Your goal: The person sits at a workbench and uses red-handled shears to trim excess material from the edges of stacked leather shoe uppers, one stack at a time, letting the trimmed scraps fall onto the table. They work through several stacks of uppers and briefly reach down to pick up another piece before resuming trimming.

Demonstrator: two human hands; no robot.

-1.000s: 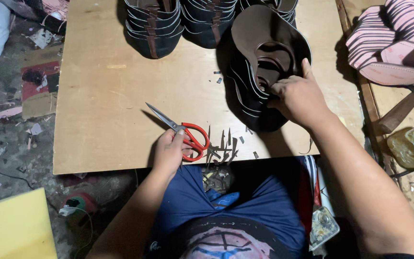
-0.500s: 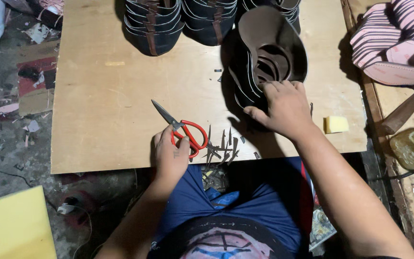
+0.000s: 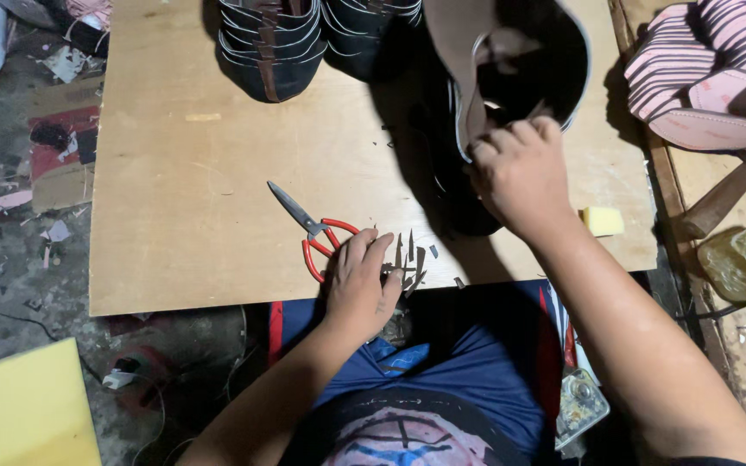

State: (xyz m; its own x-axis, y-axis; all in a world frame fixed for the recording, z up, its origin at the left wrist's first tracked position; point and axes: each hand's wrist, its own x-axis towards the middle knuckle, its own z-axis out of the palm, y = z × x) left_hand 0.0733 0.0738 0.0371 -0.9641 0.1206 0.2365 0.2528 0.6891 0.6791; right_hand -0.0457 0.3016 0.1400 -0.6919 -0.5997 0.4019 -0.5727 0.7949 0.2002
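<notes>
Plywood tabletop [image 3: 183, 173] across the lap, head view looking down. Left hand [image 3: 360, 285] lies palm down at the near edge, about 6 o'clock on the board, fingers [image 3: 364, 250] loosely spread and flat, closed on nothing. Fingertips touch the red handles of the scissors [image 3: 312, 229]; blades point to 10 o'clock, and they look closed. Dark trimmed scraps [image 3: 409, 259] lie just beside that hand at its 3 o'clock, touching the tabletop edge.

Right hand [image 3: 520, 177] at 2 o'clock from the left hand, well apart from it. Its fingers [image 3: 511, 138] are curled tight, pinching the edge of a dark sole piece [image 3: 520, 60] with a pale rim, lifted and tilted above the board. Thumb is hidden behind the piece, so I cannot tell how deep the grip goes. A dark stack sits under and behind the hand in shadow, details unclear.

Dark sole stacks [image 3: 269, 43] at 12 o'clock on the far edge. Yellow sponge [image 3: 603, 221] at 3 o'clock of the right wrist, near it, not touching. Pink soles [image 3: 718, 78] piled off the board at 2 o'clock. Yellow sheet [image 3: 19, 414] on the floor at 8 o'clock.
</notes>
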